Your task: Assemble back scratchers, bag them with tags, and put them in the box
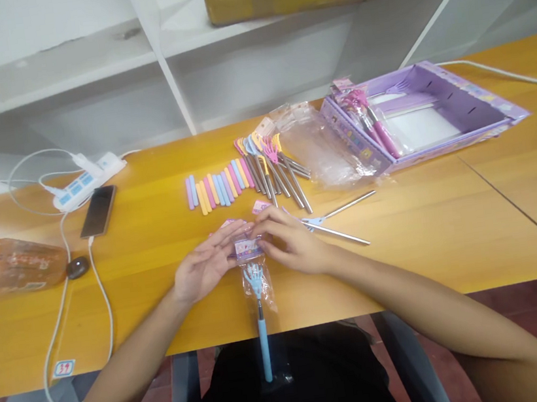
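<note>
A light blue back scratcher with a hand-shaped head lies in a clear plastic bag. A printed header card is at the bag's top. The handle end reaches past the table's front edge, over my lap. My left hand holds the bag's top from the left, its fingers long and nearly straight and the thumb at the card's edge. From the right, the bent fingers of my right hand pinch the same top edge. Beyond my right hand are loose blue-headed scratcher rods, partly covered by it.
Several scratcher heads on metal rods lie in a pile beside a row of pastel handles. Clear bags lie against a purple box holding packaged scratchers. Leftward are a phone, a power strip, cables and an orange bag.
</note>
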A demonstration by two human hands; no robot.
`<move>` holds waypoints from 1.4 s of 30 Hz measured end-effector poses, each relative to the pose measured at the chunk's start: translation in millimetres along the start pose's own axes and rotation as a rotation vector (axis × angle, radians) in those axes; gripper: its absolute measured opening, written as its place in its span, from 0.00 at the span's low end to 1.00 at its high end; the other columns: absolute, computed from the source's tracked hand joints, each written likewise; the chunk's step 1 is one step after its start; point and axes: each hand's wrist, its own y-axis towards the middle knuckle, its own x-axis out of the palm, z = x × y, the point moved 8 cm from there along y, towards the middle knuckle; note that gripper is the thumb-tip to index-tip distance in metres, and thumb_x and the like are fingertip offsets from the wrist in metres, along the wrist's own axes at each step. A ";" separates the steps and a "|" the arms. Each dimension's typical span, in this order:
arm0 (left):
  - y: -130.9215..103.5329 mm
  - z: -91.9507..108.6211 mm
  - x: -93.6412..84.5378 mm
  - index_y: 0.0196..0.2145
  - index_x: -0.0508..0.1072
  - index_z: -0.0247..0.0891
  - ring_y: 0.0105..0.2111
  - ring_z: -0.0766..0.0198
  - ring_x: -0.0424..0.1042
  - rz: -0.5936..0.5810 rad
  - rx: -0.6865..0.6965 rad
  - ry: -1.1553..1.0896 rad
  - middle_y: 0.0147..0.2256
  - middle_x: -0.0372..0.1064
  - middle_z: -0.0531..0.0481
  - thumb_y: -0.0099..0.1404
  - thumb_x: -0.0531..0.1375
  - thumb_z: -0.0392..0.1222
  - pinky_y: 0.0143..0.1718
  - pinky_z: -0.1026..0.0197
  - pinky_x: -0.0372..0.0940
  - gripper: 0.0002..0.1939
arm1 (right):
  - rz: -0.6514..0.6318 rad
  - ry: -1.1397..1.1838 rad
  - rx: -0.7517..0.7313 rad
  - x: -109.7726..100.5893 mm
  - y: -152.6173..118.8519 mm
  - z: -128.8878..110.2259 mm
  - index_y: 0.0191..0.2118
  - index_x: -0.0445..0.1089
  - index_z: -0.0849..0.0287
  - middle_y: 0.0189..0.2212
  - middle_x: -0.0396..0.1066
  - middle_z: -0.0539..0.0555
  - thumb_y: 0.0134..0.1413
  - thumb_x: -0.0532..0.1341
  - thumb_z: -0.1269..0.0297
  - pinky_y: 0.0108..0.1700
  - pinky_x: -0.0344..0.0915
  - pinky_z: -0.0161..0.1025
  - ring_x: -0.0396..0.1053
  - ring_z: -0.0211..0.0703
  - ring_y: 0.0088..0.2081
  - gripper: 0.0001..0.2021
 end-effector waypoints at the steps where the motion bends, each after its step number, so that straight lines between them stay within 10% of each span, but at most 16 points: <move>1: 0.2 -0.2 -0.4 0.69 0.71 0.40 0.77 0.34 0.48 -0.003 0.000 -0.001 0.75 0.58 0.38 0.68 0.60 0.55 0.71 0.31 0.57 0.35 | -0.003 0.001 0.000 0.2 -0.4 0.1 0.55 0.72 0.50 0.51 0.71 0.59 0.70 0.59 0.72 0.58 0.74 0.55 0.72 0.53 0.55 0.14; 11: 0.2 8.4 0.6 0.60 0.79 0.49 0.74 0.38 0.57 0.046 0.107 0.131 0.74 0.60 0.45 0.69 0.65 0.38 0.69 0.30 0.63 0.22 | -0.003 -0.015 -0.019 2.2 -3.3 3.1 0.67 0.70 0.48 0.61 0.74 0.59 0.73 0.57 0.71 0.66 0.71 0.59 0.72 0.54 0.65 0.22; 16: 0.4 -0.5 -17.6 0.70 0.67 0.56 0.69 0.44 0.67 0.174 0.108 0.242 0.73 0.62 0.42 0.70 0.69 0.39 0.68 0.38 0.65 0.34 | 0.007 -0.022 -0.004 -0.5 -2.8 2.6 0.68 0.69 0.47 0.62 0.75 0.59 0.73 0.57 0.70 0.66 0.71 0.61 0.72 0.55 0.64 0.23; 24: 3.8 -27.9 -30.4 0.63 0.74 0.38 0.53 0.47 0.83 0.168 -0.071 0.451 0.55 0.81 0.36 0.72 0.69 0.48 0.60 0.45 0.72 0.26 | -0.035 -0.024 -0.010 2.6 -2.4 0.5 0.67 0.70 0.48 0.61 0.75 0.59 0.72 0.59 0.69 0.65 0.70 0.60 0.72 0.54 0.62 0.21; 42: 3.1 -24.4 -31.1 0.54 0.78 0.34 0.45 0.53 0.85 0.219 -0.119 0.385 0.48 0.85 0.39 0.67 0.73 0.48 0.53 0.52 0.75 0.22 | -0.059 -0.170 -0.262 1.8 -2.8 -24.3 0.67 0.69 0.55 0.58 0.78 0.60 0.65 0.60 0.74 0.60 0.73 0.56 0.75 0.53 0.57 0.26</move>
